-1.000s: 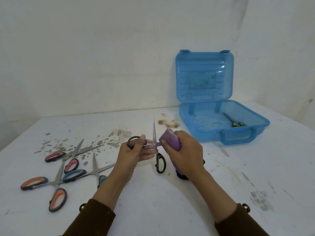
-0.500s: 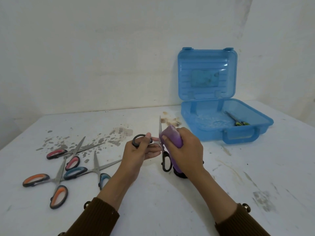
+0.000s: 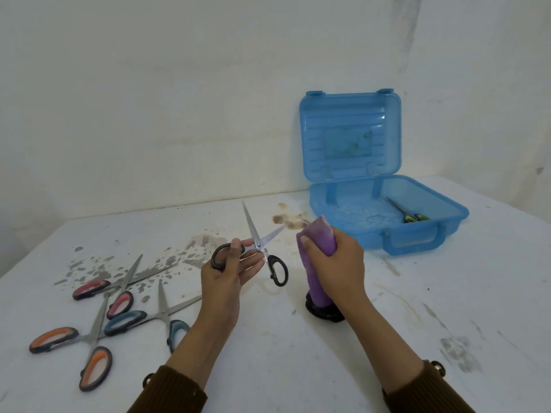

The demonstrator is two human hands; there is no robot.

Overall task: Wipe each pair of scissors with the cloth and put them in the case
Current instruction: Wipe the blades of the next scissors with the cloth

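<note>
While the left hand (image 3: 226, 275) is pinching one loop of the black-handled scissors (image 3: 258, 245), their blades spread and pointing toward the far edge of the tabletop (image 3: 298, 368), the right hand (image 3: 337, 263) is clutching the purple cloth (image 3: 320, 236) just beside the blades, apart from them. The step probably calls for wrapping the cloth over one blade at a time and drawing it from pivot to tip, keeping the fingers on the flats and off the cutting edges. The left hand should be bracing the handle so the blades are not swinging shut.

The blue case (image 3: 384, 120) is standing open near the far right corner, with green-handled scissors (image 3: 407, 211) lying inside. Red-handled scissors (image 3: 119, 289), blue-handled scissors (image 3: 158, 315) and orange-handled scissors (image 3: 89, 338) are waiting by the left edge.

Under the cloth's hanging end a dark object (image 3: 323, 312) is showing, too covered to identify. Whether a finger is passing through the gripped loop is unclear.
</note>
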